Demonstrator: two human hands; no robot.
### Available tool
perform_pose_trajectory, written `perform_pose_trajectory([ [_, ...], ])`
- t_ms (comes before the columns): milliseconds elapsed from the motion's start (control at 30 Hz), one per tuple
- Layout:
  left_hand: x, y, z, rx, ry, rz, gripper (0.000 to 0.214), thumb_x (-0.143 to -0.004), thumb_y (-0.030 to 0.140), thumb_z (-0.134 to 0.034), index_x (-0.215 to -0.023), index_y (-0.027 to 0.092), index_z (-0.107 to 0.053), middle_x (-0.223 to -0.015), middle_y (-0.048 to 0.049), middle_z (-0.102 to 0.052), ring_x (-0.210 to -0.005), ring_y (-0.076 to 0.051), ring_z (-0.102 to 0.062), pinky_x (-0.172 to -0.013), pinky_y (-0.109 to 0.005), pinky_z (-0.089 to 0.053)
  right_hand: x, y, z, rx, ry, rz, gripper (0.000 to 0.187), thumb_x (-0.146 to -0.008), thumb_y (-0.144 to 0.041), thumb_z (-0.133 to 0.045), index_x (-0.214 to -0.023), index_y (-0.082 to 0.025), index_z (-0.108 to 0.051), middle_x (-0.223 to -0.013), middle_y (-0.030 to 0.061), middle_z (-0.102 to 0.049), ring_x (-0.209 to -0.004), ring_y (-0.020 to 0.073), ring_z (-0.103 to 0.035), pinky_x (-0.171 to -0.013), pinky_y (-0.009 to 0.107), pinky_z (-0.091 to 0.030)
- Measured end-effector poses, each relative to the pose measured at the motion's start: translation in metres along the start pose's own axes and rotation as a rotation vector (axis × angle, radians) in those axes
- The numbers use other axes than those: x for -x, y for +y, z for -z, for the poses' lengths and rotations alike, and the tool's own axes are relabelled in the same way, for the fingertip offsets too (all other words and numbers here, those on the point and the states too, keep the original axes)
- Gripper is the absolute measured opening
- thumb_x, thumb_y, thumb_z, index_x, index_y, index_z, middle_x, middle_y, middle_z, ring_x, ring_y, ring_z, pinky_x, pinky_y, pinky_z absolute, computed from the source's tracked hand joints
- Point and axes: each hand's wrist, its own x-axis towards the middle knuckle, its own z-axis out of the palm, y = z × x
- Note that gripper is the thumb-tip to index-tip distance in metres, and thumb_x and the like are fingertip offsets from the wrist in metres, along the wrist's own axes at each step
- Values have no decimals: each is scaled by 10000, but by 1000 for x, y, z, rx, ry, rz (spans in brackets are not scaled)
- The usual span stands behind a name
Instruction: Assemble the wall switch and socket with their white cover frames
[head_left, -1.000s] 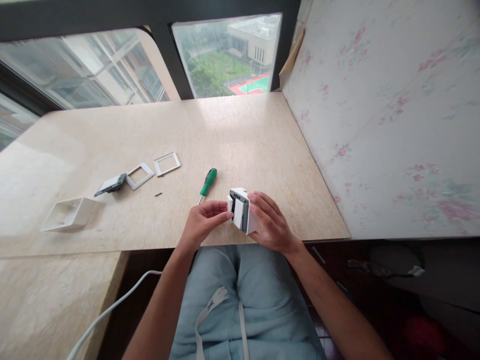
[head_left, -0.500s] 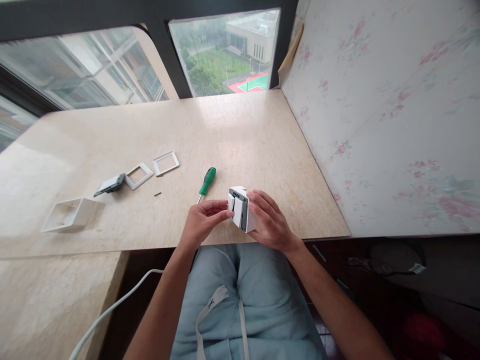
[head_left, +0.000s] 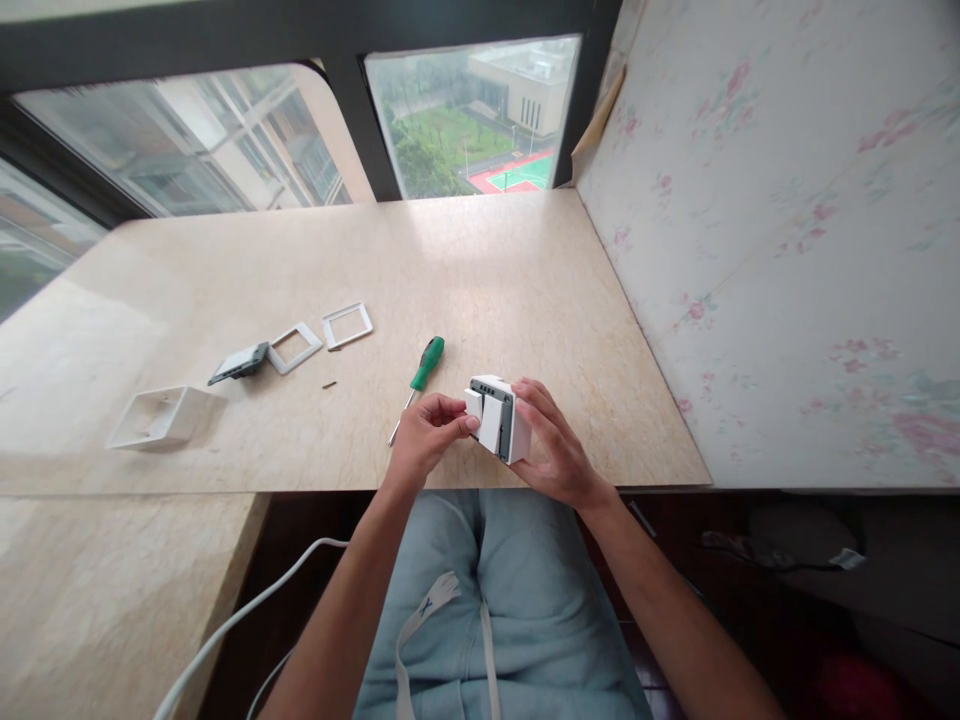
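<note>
A two-rocker light switch [head_left: 491,424] with a grey frame sits in a white back box, held tilted above the front of the counter. My right hand [head_left: 559,450] wraps the box from the right, fingers along its top and side. With thumb and fingers, my left hand [head_left: 433,430] pinches the left rocker [head_left: 474,405], which sticks out at an angle from the switch face. The fingers hide part of that rocker's edge. Just beyond my left hand lies a green-handled screwdriver [head_left: 428,363], its shaft pointing toward me.
To the left on the counter [head_left: 510,260] are a white open box [head_left: 161,417], another switch module [head_left: 238,362] and two white frames [head_left: 295,348] [head_left: 348,326]. A small screw [head_left: 329,385] lies near them. A floral wall [head_left: 750,250] bounds the right; a white cable [head_left: 247,600] hangs at lower left.
The left rocker now stands out further from the switch face, with my left fingers still on it. The view has shifted slightly, and more of the screwdriver's shaft shows.
</note>
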Motion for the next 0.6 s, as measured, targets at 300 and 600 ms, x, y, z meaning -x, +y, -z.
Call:
perform_pose_trajectory([
  [300,-14,15,10,73,-309,108,615,-615,250,-932,-1169,162,-680,-1026,-85,-769,-971,-224,-711,-878,-355,-546,4,2,0,-54,-16,-53,973,-803,-91,-760,-1591,-337,-244,-1577,112,-460,-1463,329,-438,-1178,621,-408],
  [600,-23,21,15,152,-545,188,562,-630,208,-908,-1154,151,-713,-1042,-101,-761,-952,-220,-696,-815,-315,-531,10,1,3,-262,-32,-207,959,-807,-118,-787,-1583,-355,-276,-1633,95,-380,-1507,314,-366,-975,452,-626],
])
